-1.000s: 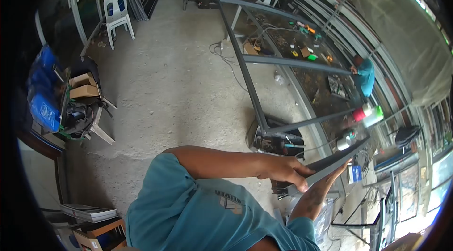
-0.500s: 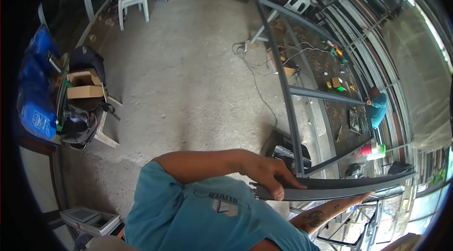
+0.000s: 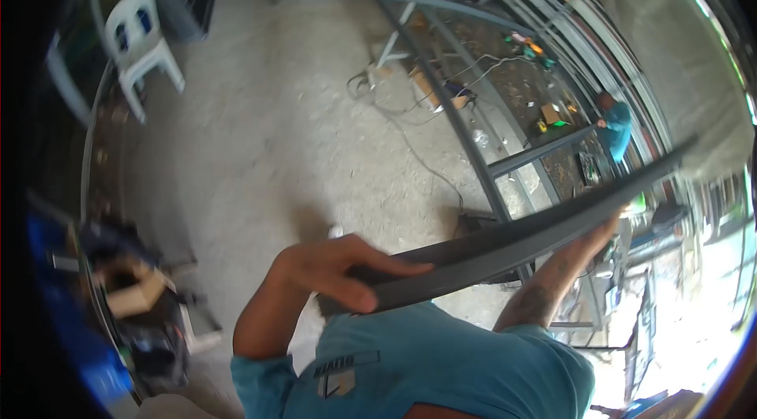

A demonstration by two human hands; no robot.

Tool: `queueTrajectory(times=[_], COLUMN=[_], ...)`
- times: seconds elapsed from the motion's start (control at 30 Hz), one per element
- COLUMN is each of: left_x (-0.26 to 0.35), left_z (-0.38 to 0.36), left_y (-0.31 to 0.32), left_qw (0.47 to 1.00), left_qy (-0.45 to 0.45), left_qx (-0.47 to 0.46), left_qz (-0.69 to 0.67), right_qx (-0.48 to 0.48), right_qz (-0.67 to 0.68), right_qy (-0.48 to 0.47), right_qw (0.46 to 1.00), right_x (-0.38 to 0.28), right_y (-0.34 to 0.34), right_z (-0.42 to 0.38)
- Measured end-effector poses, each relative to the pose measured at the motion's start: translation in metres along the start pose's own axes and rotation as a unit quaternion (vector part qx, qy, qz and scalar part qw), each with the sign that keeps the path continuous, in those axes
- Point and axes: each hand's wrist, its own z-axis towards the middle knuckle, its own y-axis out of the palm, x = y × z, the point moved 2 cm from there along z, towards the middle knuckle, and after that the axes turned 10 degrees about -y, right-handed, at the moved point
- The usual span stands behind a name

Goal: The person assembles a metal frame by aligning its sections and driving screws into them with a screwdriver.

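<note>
I hold a long dark grey metal bar (image 3: 505, 242) in front of my chest with both hands. My left hand (image 3: 339, 265) wraps over its near end at the lower middle. The fingers of my right hand (image 3: 603, 230), on a tattooed forearm, support the bar from below farther along. The bar slants up to the right, its far end near the right edge of the view. My teal shirt (image 3: 441, 364) fills the bottom.
A large grey metal frame (image 3: 430, 76) lies on the concrete floor ahead, with cables (image 3: 394, 108) beside it. Another person in a teal shirt (image 3: 615, 126) crouches at its far side. White plastic chairs (image 3: 138, 37) stand at left and top. Boxes and bags (image 3: 130, 301) sit lower left.
The bar has gone from level to slanting up on the right. My left hand with the near end has shifted left, and the view has swung and blurred.
</note>
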Motion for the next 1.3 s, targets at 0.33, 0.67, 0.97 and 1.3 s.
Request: queueTrajectory(times=[0.33, 0.67, 0.97, 1.3], left_x=[0.121, 0.174, 0.146, 0.188], left_z=[-0.024, -0.018, -0.050, -0.058], left_y=[-0.202, -0.373, -0.501, -0.529], left_qw=[0.989, 0.970, 0.962, 0.983], left_qy=[-0.097, -0.179, -0.255, -0.170], left_qx=[0.074, 0.165, 0.092, 0.067], left_qz=[0.083, -0.016, -0.024, -0.027], right_qx=[0.087, 0.142, 0.229, 0.454], right_qz=[0.191, 0.216, -0.130, -0.246], right_qy=[0.254, 0.320, 0.359, 0.499], right_qw=[0.944, 0.911, 0.896, 0.696], right_x=[0.228, 0.359, 0.325, 0.160], right_y=[0.237, 0.370, 0.462, 0.515], right_z=[-0.004, -0.015, -0.195, -0.545])
